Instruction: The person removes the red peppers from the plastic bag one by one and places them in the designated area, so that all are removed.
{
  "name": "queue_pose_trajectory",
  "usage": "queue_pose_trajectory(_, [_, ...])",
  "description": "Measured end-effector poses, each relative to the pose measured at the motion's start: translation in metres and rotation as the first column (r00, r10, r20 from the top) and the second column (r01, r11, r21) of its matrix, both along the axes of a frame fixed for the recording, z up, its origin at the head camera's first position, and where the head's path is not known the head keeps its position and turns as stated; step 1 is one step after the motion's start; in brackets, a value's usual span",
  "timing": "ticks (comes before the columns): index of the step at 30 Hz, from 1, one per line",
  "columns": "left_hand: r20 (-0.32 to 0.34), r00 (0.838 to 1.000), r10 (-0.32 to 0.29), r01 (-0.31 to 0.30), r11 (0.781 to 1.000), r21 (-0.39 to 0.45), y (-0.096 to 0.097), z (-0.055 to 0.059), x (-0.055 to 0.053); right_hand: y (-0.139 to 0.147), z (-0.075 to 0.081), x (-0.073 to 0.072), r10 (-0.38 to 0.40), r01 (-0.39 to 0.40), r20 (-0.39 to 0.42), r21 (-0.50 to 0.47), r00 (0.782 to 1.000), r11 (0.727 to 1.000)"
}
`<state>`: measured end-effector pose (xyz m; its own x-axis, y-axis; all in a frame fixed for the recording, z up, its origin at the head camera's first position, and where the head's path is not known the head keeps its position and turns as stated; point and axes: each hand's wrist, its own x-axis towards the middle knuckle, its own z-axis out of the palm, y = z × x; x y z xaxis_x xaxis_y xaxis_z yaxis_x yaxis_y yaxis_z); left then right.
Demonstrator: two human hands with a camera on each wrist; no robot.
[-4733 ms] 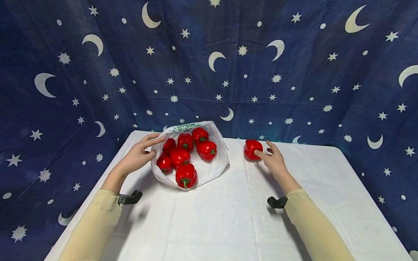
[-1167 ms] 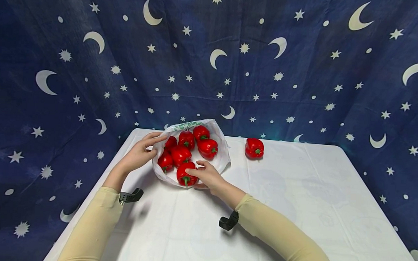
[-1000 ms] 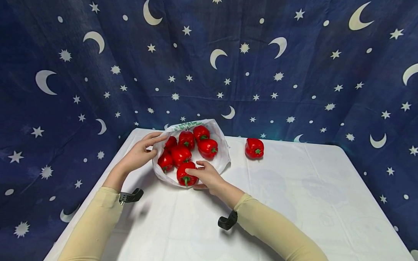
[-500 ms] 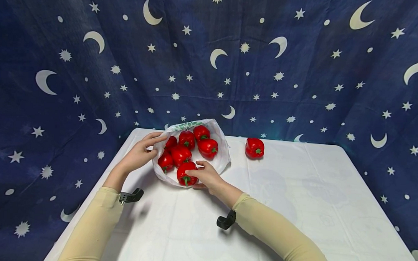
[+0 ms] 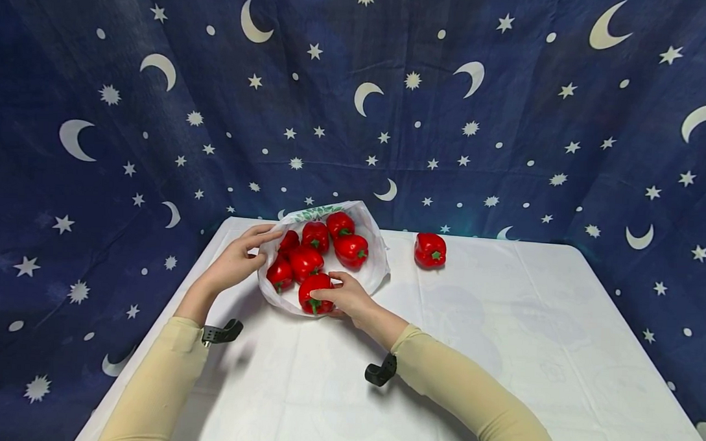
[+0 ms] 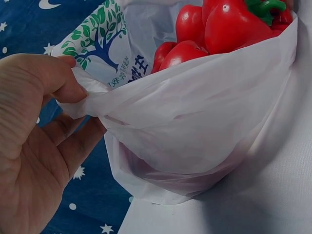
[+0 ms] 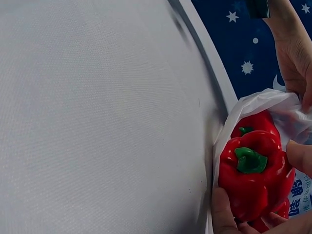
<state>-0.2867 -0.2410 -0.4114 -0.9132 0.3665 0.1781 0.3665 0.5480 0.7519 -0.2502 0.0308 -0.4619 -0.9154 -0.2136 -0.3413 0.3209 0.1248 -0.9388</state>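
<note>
A white plastic bag [image 5: 379, 263] with a green tree print lies with its mouth facing me, holding several red bell peppers [image 5: 306, 263]. My left hand [image 5: 235, 262] pinches the left edge of that mouth between thumb and finger; the left wrist view shows the bunched plastic [image 6: 90, 102] there. At the bag's front, my right hand [image 5: 355, 300] grips the nearest bell pepper [image 7: 243, 190], its thumb on one side and fingers on the other. That pepper's green stem [image 7: 251, 161] points outward. Some of the right fingers are hidden behind it.
One more red bell pepper [image 5: 430, 251] sits by itself to the right of the bag, near the back edge of the white-covered table [image 5: 502, 297]. Behind the table hangs a dark blue cloth [image 5: 334, 83] with moons and stars.
My right hand has left the lone pepper on the right and come left to the front pepper in the bag; its grip there shifts slightly. My left hand keeps its place.
</note>
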Motion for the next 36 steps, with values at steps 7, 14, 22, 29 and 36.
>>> queue_pose_trajectory(7, [-0.001, 1.0, -0.002, 0.002, 1.0, 0.007, 0.0, 0.0, 0.001, 0.0, -0.003, 0.0, -0.016, 0.015, -0.013, -0.012, 1.0, 1.0])
queue_pose_trajectory(14, [0.003, 1.0, -0.002, 0.002, 1.0, 0.012, 0.001, 0.001, 0.001, 0.003, -0.005, -0.001, -0.034, 0.033, -0.023, -0.039, 0.999, 0.999])
queue_pose_trajectory(22, [-0.001, 1.0, -0.002, 0.002, 1.0, 0.003, 0.0, 0.0, 0.0, 0.015, 0.0, -0.001, -0.041, 0.038, -0.039, -0.083, 0.998, 0.996])
queue_pose_trajectory(29, [0.0, 1.0, -0.002, 0.002, 1.0, 0.0, 0.0, 0.0, 0.0, 0.031, 0.007, -0.002, -0.052, 0.048, -0.021, -0.172, 0.998, 0.984])
queue_pose_trajectory(36, [0.003, 1.0, -0.004, 0.004, 1.0, -0.004, 0.0, 0.0, 0.0, 0.052, 0.012, 0.001, -0.058, 0.045, -0.05, -0.232, 0.997, 0.972])
